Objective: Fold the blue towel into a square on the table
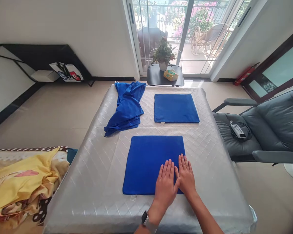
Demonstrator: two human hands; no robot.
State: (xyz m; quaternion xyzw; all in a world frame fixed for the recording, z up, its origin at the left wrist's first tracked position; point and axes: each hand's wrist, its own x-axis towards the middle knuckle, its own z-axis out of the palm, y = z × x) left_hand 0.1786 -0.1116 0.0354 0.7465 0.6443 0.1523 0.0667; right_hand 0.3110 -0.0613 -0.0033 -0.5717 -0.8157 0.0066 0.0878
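Note:
A blue cloth (148,162) lies flat on the table close to me, with a small white tag at its lower edge. My left hand (165,183) rests palm down on the cloth's right half, fingers stretched out. Beside it, my right hand (186,175) lies flat over the cloth's right edge, and the two thumbs meet or nearly meet. Farther back sits a second flat blue cloth (176,108), also tagged. To its left is a crumpled heap of blue cloth (129,105), reaching the table's far left corner.
A silvery quilted cover (100,182) spans the table. Behind it stands a dark chair (152,76) with a potted plant (163,53) and a yellow tissue pack (171,75). A grey armchair (271,126) holding a cabled white device (238,130) flanks the right; yellow bedding (26,175) lies left.

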